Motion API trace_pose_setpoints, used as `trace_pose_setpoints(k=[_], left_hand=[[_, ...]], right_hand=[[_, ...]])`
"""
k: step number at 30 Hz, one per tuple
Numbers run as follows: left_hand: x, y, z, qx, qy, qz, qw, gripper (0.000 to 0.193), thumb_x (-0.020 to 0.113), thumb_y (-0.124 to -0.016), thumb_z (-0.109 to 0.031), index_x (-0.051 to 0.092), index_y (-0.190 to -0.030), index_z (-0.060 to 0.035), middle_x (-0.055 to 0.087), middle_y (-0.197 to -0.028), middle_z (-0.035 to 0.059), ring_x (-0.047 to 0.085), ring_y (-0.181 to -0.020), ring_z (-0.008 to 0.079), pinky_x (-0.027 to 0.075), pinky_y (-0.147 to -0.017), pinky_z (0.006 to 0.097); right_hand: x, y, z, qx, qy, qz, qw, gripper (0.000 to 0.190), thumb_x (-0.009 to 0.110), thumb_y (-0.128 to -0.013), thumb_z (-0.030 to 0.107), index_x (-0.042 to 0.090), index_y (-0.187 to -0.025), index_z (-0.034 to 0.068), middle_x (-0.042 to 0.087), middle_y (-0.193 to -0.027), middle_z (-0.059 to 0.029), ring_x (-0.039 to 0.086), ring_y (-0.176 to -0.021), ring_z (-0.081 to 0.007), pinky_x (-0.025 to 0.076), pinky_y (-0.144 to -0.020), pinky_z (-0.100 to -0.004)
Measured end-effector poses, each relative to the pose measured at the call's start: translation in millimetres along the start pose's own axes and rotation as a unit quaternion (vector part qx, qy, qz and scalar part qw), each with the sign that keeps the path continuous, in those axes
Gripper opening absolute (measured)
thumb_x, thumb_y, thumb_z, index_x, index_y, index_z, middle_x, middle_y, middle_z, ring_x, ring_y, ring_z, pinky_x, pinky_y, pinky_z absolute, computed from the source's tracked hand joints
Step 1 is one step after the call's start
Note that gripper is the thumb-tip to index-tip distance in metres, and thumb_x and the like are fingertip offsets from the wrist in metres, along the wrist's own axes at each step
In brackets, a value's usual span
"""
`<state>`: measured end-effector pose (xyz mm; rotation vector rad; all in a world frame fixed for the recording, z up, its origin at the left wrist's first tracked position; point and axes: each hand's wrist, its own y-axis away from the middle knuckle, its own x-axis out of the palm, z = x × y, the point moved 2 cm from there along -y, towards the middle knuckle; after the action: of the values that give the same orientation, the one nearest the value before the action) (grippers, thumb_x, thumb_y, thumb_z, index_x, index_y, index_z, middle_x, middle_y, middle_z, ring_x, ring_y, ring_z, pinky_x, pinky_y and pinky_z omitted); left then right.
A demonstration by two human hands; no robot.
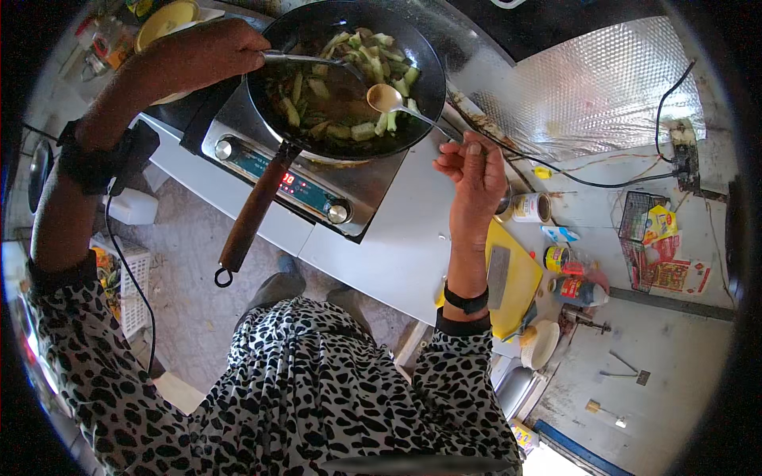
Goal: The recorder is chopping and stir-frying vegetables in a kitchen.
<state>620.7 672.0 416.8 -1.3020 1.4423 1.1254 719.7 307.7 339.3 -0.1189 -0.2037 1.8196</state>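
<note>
My left hand grips the handle of a metal spatula or ladle, whose head reaches down into the food. In my right hand is a metal spoon, its bowl over the pan and holding something pale brown. Below both tools lies a dark wok with cut green vegetables in brownish liquid. The wok sits on an induction cooker with a lit red display. Its wooden handle points towards me, over the counter's edge.
Right of the cooker, a cleaver lies on a yellow cutting board. Beyond are an open can, sauce bottles and a wire basket. A black cable runs along the wall. At upper left stands a yellow bowl.
</note>
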Motion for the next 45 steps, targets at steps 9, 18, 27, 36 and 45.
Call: trace_pose_setpoints(k=[9,18,27,36,45], left_hand=[[11.0,-10.8,1.0,0.083,-0.055,-0.024,0.995,0.037,0.051,-0.097,-0.033,0.059,-0.121,-0.0054,0.063,-0.109,0.0188,0.062,-0.104,0.0325,0.048,-0.091,0.0403],[-0.9,-14.3,-38.4,-0.040,-0.040,0.075,0.996,0.032,0.051,-0.097,-0.026,0.058,-0.123,-0.0073,0.062,-0.114,0.0154,0.060,-0.107,0.0297,0.047,-0.096,0.0372],[49.6,44.3,-21.0,-0.018,-0.014,-0.054,0.998,0.042,0.051,-0.096,-0.019,0.051,-0.136,-0.0039,0.066,-0.100,0.0104,0.060,-0.086,0.0182,0.047,-0.082,0.0325],[40.4,29.4,-60.3,-0.134,0.074,0.019,0.988,0.043,0.049,-0.096,-0.020,0.051,-0.136,-0.0041,0.066,-0.103,0.0113,0.059,-0.087,0.0197,0.047,-0.084,0.0323],[3.2,59.6,-116.0,-0.288,0.090,0.024,0.953,0.039,0.051,-0.096,-0.027,0.059,-0.123,0.0010,0.063,-0.083,0.0085,0.054,-0.072,0.0179,0.046,-0.072,0.0341]], right_hand=[[1.6,-4.3,4.7,-0.033,-0.006,-0.014,0.999,0.018,0.044,-0.101,0.014,0.055,-0.109,0.003,0.066,-0.087,-0.0115,0.065,-0.069,-0.0153,0.059,-0.067,-0.0313],[-23.5,3.7,-17.1,0.040,-0.072,-0.046,0.996,0.021,0.050,-0.100,0.023,0.056,-0.108,0.004,0.066,-0.086,-0.0108,0.064,-0.070,-0.0153,0.059,-0.066,-0.0309],[-135.4,39.9,-38.1,0.042,-0.156,-0.123,0.979,0.028,0.055,-0.098,0.031,0.055,-0.109,0.005,0.065,-0.083,-0.0093,0.064,-0.070,-0.0166,0.057,-0.067,-0.0335],[-341.3,62.1,-40.8,-0.016,-0.054,-0.319,0.946,0.026,0.052,-0.097,0.021,0.054,-0.110,-0.001,0.065,-0.086,-0.0132,0.065,-0.073,-0.0189,0.058,-0.068,-0.0331],[-455.8,-2.4,-114.7,-0.031,0.007,-0.331,0.943,0.028,0.051,-0.097,0.024,0.053,-0.105,-0.002,0.064,-0.084,-0.0156,0.066,-0.070,-0.0220,0.060,-0.065,-0.0376]])
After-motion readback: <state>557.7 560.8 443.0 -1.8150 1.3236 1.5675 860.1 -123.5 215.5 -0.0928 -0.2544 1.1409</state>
